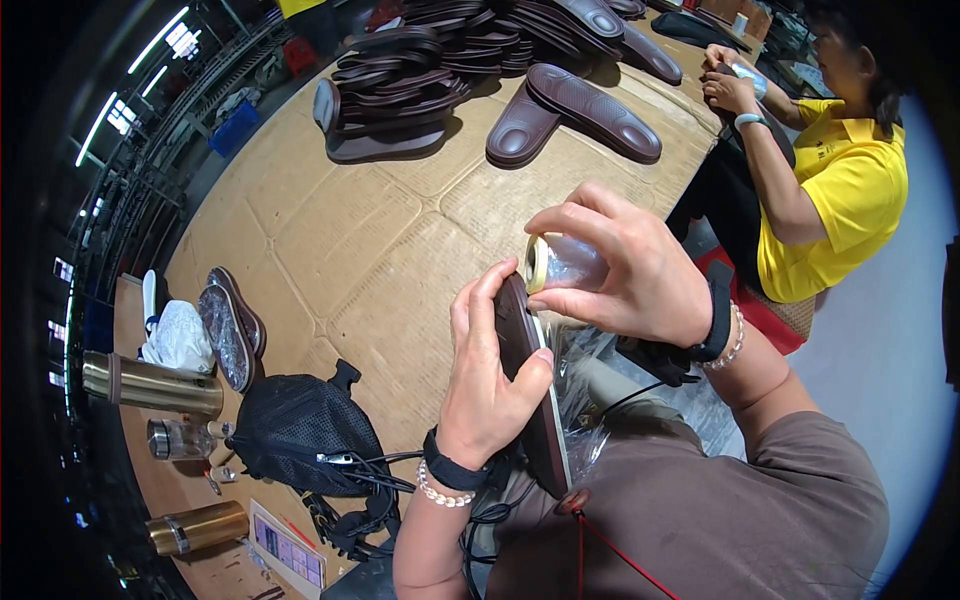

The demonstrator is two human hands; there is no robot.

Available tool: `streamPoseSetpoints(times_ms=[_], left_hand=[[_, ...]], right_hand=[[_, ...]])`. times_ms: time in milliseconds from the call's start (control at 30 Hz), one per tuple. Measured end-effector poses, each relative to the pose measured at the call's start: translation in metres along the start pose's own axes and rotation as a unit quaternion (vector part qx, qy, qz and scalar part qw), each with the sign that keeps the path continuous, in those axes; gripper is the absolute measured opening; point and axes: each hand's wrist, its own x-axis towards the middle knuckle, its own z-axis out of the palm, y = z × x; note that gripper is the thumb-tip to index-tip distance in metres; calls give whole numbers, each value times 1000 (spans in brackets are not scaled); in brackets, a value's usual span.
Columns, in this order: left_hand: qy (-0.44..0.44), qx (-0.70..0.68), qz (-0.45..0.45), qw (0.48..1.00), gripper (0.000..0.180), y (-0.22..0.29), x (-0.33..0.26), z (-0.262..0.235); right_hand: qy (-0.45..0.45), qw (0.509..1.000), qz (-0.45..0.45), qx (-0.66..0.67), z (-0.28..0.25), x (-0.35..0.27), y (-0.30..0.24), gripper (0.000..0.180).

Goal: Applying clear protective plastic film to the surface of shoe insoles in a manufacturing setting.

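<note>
My left hand [492, 375] is closed around a dark brown insole [520, 345] with a pale edge, tilted on its side in front of my body. Between thumb and fingers, my right hand [635, 275] grips a small cylinder [575, 262] that looks like a roll, with a cream ring end and a shiny clear side. Its ring end is close to the insole's upper end; whether they touch I cannot tell. Under my hands lies crumpled clear plastic [590, 440]. Two brown insoles [590, 112] lie crossed on the cardboard-covered table beyond my hands.
Stacked brown insoles [400, 90] pile up at the table's [350, 230] far side. At left are a black mesh bag [305, 435] with cables, a gold thermos [150, 385], a glass bottle [180, 440] and plastic-wrapped insoles [230, 325]. A person in a yellow shirt [845, 190] works at the right.
</note>
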Motion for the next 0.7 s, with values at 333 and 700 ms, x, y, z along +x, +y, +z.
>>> streamPoseSetpoints(times_ms=[333, 700], left_hand=[[35, -47, -29, 998, 66, 17, -5, 4], [52, 28, 33, 998, 80, 30, -14, 9]], right_hand=[[-96, 994, -35, 41, -13, 0, 0, 62], [14, 990, -94, 104, -25, 1, -1, 61]])
